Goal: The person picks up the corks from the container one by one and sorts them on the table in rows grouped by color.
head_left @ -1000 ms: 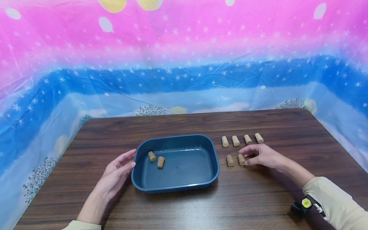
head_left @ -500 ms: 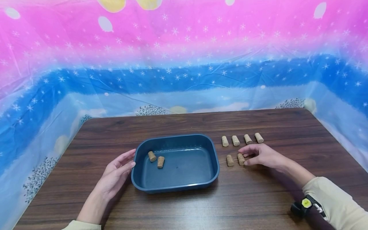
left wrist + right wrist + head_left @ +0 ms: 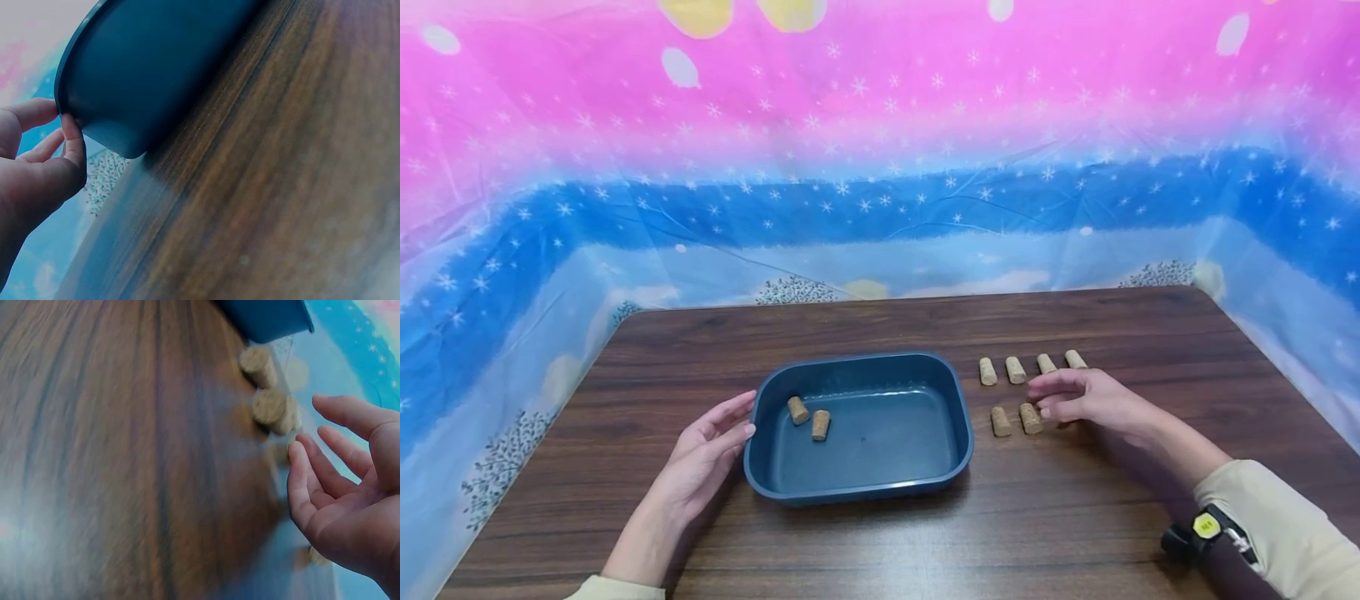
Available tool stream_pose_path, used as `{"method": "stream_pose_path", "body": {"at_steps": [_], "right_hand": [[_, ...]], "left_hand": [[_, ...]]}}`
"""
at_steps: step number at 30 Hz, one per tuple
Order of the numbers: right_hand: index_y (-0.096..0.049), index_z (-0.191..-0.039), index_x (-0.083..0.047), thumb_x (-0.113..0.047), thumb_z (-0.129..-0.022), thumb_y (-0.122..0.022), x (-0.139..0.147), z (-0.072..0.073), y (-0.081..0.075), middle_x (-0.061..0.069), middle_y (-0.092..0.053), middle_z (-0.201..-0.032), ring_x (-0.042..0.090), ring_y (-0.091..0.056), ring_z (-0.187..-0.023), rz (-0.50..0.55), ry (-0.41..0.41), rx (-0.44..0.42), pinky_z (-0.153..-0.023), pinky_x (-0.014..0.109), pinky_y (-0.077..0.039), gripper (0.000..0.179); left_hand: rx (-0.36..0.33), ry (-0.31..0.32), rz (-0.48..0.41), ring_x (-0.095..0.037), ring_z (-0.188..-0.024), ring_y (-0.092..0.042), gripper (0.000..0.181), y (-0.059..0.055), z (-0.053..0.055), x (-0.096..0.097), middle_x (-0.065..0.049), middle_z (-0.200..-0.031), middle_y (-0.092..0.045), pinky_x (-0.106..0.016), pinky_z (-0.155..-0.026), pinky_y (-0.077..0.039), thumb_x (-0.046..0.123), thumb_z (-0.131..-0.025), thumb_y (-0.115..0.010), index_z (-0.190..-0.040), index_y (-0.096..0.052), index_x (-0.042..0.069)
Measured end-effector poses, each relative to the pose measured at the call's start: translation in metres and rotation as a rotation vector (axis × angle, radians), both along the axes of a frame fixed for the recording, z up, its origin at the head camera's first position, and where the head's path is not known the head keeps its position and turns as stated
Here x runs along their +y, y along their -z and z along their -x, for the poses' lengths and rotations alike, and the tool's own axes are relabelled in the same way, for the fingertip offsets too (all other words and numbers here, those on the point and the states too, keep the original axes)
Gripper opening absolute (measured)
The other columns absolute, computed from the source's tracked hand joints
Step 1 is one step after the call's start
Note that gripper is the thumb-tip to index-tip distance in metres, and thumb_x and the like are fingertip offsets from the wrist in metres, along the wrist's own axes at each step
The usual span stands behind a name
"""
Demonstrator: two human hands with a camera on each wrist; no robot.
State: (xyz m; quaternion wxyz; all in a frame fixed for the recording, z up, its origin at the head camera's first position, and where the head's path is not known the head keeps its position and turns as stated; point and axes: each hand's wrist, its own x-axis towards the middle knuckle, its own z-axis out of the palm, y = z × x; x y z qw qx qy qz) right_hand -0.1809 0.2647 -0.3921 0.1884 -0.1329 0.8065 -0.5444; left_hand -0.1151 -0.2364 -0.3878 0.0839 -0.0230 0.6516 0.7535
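On the left, my left hand (image 3: pixel 700 457) touches the end of a dark blue plastic tub (image 3: pixel 865 490). In the left wrist view its fingertips meet the outside of the tub (image 3: pixel 156 69) right at the rim. Two corks, one (image 3: pixel 797 410) beside the other (image 3: pixel 821 426), lie inside the tub. My right hand (image 3: pixel 1093 404) hovers with loosely bent fingers beside the right cork (image 3: pixel 1031 418) of a front pair. The other cork (image 3: pixel 1001 422) of that pair lies just left of it. In the right wrist view a gap shows between the right hand's (image 3: pixel 350 487) fingertips and the nearest cork (image 3: pixel 272 409).
Behind the front pair, several paler corks (image 3: pixel 1016 370) form a row on the brown wooden table (image 3: pixel 887 546); the right hand partly covers the rightmost ones. A patterned pink and blue cloth (image 3: pixel 880 200) hangs around the table's back and sides.
My right hand has let go of the right front cork and lifted slightly up and away to the right. The cork stays on the table, and the left hand keeps its place.
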Motion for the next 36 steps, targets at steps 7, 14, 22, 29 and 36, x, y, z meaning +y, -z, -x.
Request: {"method": "stream_pose_path", "body": {"at_steps": [7,14,22,29,36], "right_hand": [[-0.054,-0.13,0.006,-0.019,-0.09,-0.07,-0.024,0.0,-0.026,0.022,-0.057,-0.127,0.022,-0.061,-0.106,-0.058,0.017,0.016,-0.085,0.034,-0.052,0.05],[-0.058,-0.128,0.002,-0.022,-0.091,-0.068,-0.062,-0.001,-0.051,0.019,-0.06,-0.123,0.028,-0.06,-0.107,-0.078,-0.018,0.092,-0.086,0.043,-0.052,0.045],[-0.059,-0.125,0.002,-0.014,-0.091,-0.067,-0.113,0.001,-0.068,0.018,-0.062,-0.121,0.024,-0.062,-0.105,-0.061,-0.115,0.135,-0.084,0.046,-0.052,0.039],[-0.06,-0.126,-0.001,-0.01,-0.091,-0.066,-0.156,0.006,-0.083,0.015,-0.062,-0.123,0.023,-0.059,-0.11,-0.086,-0.163,0.125,-0.087,0.044,-0.051,0.037],[-0.061,-0.127,-0.005,-0.012,-0.091,-0.068,-0.196,0.018,-0.091,0.012,-0.062,-0.124,0.02,-0.058,-0.112,-0.169,-0.247,0.163,-0.091,0.036,-0.05,0.038]], "left_hand": [[0.005,0.0,0.003,-0.011,-0.115,-0.051,0.047,0.001,0.0,0.0,0.0,-0.126,-0.051,-0.021,-0.095,-0.044,0.006,-0.096,-0.058,-0.141,-0.045,0.004],[0.018,0.006,0.014,-0.01,-0.115,-0.051,0.05,0.001,-0.001,0.0,0.0,-0.126,-0.052,-0.021,-0.095,-0.044,0.007,-0.097,-0.058,-0.143,-0.041,0.001],[0.019,0.008,0.03,-0.01,-0.114,-0.052,0.054,0.002,0.0,0.0,0.0,-0.128,-0.051,-0.021,-0.095,-0.044,0.007,-0.097,-0.058,-0.145,-0.036,-0.002],[0.009,0.007,0.034,-0.01,-0.115,-0.052,0.056,0.002,0.001,-0.001,-0.003,-0.13,-0.049,-0.021,-0.095,-0.044,0.009,-0.097,-0.058,-0.146,-0.034,-0.002],[0.005,0.006,0.029,-0.01,-0.115,-0.052,0.056,0.001,0.001,-0.001,-0.005,-0.132,-0.047,-0.021,-0.095,-0.044,0.009,-0.097,-0.058,-0.146,-0.034,-0.002]]}}
